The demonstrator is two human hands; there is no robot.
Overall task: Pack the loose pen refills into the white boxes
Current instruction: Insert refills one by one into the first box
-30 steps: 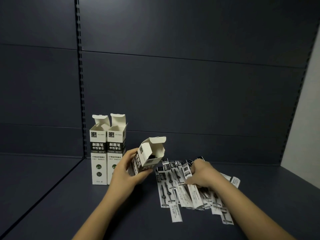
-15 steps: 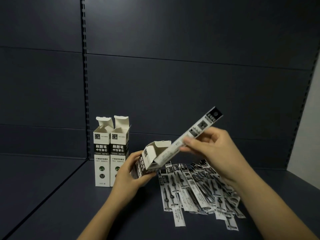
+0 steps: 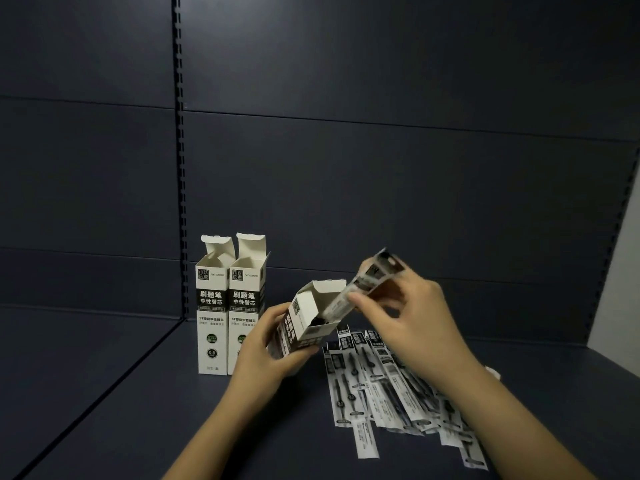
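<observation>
Your left hand (image 3: 266, 348) grips the tilted box (image 3: 308, 322), fingers curled round its lower half and hiding it. Your right hand (image 3: 412, 317) pinches a refill (image 3: 363, 282) — blurred, its lower end inside the box's open top. The pile (image 3: 388, 386) lies on the shelf (image 3: 138, 410), partly under your right forearm. 2 boxes (image 3: 227, 306) stand open beside the left hand.

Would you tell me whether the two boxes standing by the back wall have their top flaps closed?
No, both standing boxes have their top flaps folded up and open.
</observation>
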